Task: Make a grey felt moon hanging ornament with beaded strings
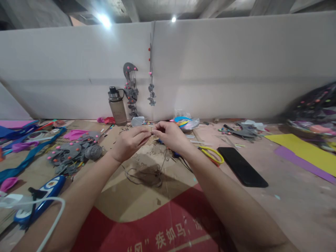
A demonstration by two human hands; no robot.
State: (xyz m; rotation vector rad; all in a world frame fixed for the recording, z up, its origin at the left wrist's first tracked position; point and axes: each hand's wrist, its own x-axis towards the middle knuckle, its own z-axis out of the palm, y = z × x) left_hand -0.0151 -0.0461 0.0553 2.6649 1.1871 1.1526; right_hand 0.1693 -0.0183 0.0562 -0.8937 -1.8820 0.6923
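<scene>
My left hand (132,140) and my right hand (172,137) meet fingertip to fingertip above the cardboard (123,197). Both are closed in a pinch. A thin, dark bit shows between the fingertips, too small to name. Below them a loose length of grey yarn (141,180) lies in loops on the cardboard, and one strand rises toward my right hand; where it ends is hidden. Behind and under my right hand, a cluster of thin upright pins or wires (157,148) is partly covered. Scissors with yellow handles (214,155) lie beside my right forearm.
Left of my arm are grey felt pieces with pompoms (76,148), a yarn ball (93,152) and a blue glue gun (43,199). A bottle (117,108) stands behind. At right lie a black phone (241,166) and a yellow sheet (306,150). Grey felt garlands (130,85) hang on the partition.
</scene>
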